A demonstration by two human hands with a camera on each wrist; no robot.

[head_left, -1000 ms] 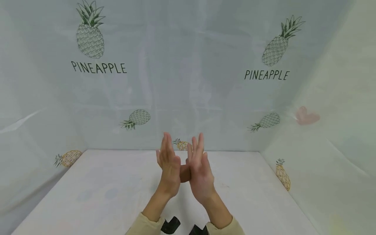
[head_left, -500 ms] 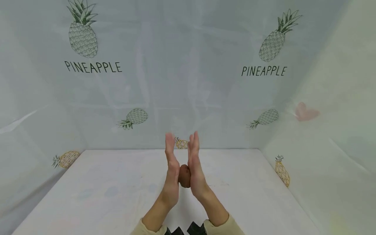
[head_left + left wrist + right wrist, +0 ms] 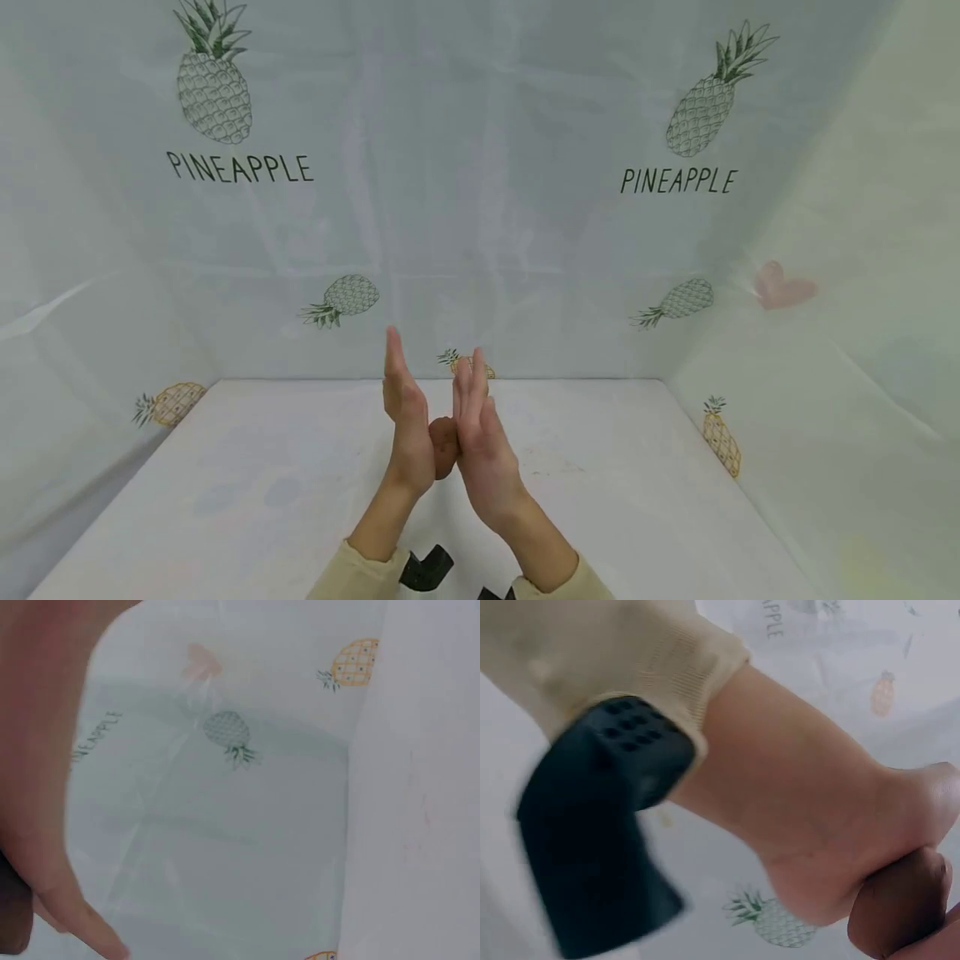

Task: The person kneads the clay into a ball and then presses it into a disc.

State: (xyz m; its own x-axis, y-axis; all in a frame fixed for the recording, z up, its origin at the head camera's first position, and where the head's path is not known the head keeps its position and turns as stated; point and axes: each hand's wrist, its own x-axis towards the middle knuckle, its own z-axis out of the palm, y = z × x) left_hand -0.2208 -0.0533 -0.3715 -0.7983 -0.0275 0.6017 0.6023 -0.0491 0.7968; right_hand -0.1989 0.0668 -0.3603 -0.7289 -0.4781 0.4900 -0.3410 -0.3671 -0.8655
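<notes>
Between my two palms sits a rounded brown lump of what looks like modelling clay [image 3: 445, 447], held up above the white table. My left hand [image 3: 408, 417] presses it from the left side, fingers straight and pointing up. From the other side the palm of my right hand [image 3: 483, 450] presses it, also with straight fingers. In the right wrist view the clay [image 3: 901, 904] shows smooth, with a small crease at one end, squeezed against the heel of the right hand [image 3: 840, 847]. The left wrist view shows part of the left hand [image 3: 41, 772] along its left edge.
The white table [image 3: 637, 500] has faint smudges. A pale sheet with printed pineapples [image 3: 480, 208] hangs behind it and along both sides. A black camera mount [image 3: 600, 825] sits at the right wrist by the beige sleeve [image 3: 645, 652]; another mount [image 3: 426, 568] is at the left wrist.
Both hands, with the clay between them, have shifted left in the head view. The palms have slid against each other, and the clay's outline has turned from blocky to rounder.
</notes>
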